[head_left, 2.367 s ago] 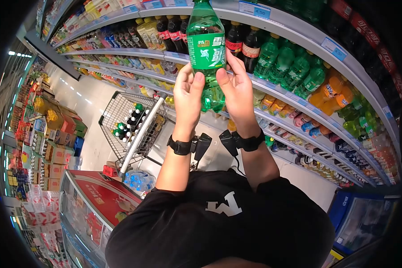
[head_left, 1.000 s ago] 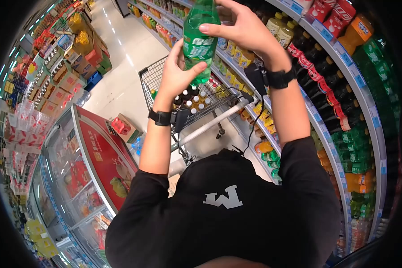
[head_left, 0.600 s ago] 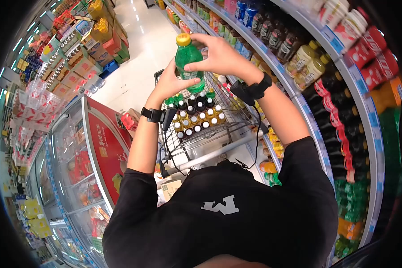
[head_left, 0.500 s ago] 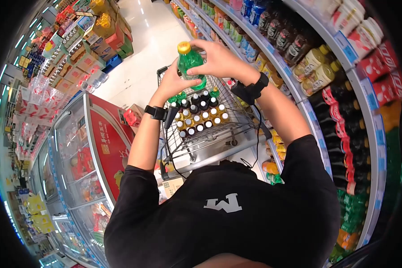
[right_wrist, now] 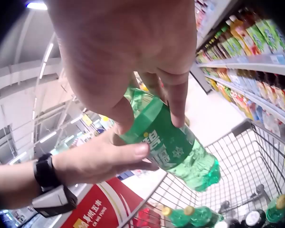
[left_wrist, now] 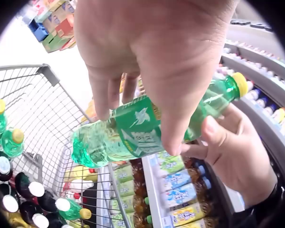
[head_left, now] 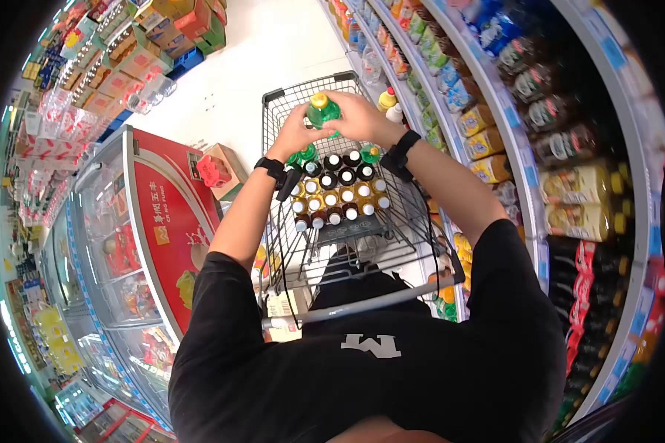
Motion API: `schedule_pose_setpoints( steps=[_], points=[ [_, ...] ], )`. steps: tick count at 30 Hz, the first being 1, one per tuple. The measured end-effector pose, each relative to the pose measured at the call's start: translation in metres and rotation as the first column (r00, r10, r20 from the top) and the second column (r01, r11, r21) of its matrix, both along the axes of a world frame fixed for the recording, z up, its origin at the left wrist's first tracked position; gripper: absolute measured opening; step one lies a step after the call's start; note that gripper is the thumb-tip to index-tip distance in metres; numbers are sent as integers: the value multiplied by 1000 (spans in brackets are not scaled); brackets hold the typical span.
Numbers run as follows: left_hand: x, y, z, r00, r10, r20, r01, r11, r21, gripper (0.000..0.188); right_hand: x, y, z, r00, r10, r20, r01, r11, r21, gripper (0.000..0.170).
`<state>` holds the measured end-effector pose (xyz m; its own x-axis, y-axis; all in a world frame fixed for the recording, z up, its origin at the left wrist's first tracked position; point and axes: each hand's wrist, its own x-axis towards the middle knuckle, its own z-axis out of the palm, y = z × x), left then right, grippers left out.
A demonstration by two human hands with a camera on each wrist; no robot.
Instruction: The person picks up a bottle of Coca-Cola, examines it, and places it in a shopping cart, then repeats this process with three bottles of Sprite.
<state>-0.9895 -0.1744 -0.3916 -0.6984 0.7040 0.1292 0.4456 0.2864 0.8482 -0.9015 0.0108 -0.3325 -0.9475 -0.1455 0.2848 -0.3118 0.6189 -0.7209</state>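
A person's left hand (head_left: 295, 137) and right hand (head_left: 358, 118) both curl round a green bottle (head_left: 322, 114), held over a wire shopping cart (head_left: 362, 302). If either grip slips, it could drop and knock the capped bottles (head_left: 347, 178) standing inside.

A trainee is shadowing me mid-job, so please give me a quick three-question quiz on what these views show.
1. Open question: which side's grip is on the held bottle, left, right or both?

2. Multiple choice: what colour is the held bottle's cap?
A) red
B) yellow
C) white

3. True or false: the cart has white-capped bottles in it.

Key:
1. Both: the left grip and the right grip.
2. B, yellow.
3. True.
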Motion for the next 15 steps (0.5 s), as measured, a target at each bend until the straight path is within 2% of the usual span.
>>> schedule_pose_setpoints(
  steps=[1,2,3,5,6,8,9,11,13,15],
  points=[
    [-12,-1,-12,982,-38,-184,27,998,-62,75,-8,-1,-18,1000,-22,-6,21,999,-25,61],
    [-19,-2,-26,997,-18,-73,12,997,-81,75,-14,-2,-38,994,-53,99,58,997,-51,60],
    [-21,2,-38,998,-7,-64,10,999,38,72,-25,0,-55,993,-44,107,50,997,-55,60],
    [-27,6,-62,983,-22,-182,7,997,-83,68,-31,-3,-96,991,-6,132,27,988,-155,59],
    [-29,7,-77,987,-26,-157,12,996,-87,68,-34,-4,-114,985,-15,173,50,979,-198,56],
    [-31,11,-107,990,11,-143,-37,983,-182,67,-45,0,-146,968,-21,251,60,987,-150,56],
    [-30,11,-122,993,21,-117,-43,982,-183,67,-49,-1,-161,951,-27,307,62,992,-107,55],
    [-30,8,-148,995,35,-98,-51,985,-166,65,-53,-3,-187,936,5,352,50,988,-147,53],
    [-35,10,-173,992,47,-117,-71,975,-211,65,-59,-6,-215,930,-42,366,84,992,-99,52],
    [-35,11,-193,989,80,-123,-127,885,-447,69,-63,-8,-240,915,-36,401,95,987,-127,53]
  ],
)
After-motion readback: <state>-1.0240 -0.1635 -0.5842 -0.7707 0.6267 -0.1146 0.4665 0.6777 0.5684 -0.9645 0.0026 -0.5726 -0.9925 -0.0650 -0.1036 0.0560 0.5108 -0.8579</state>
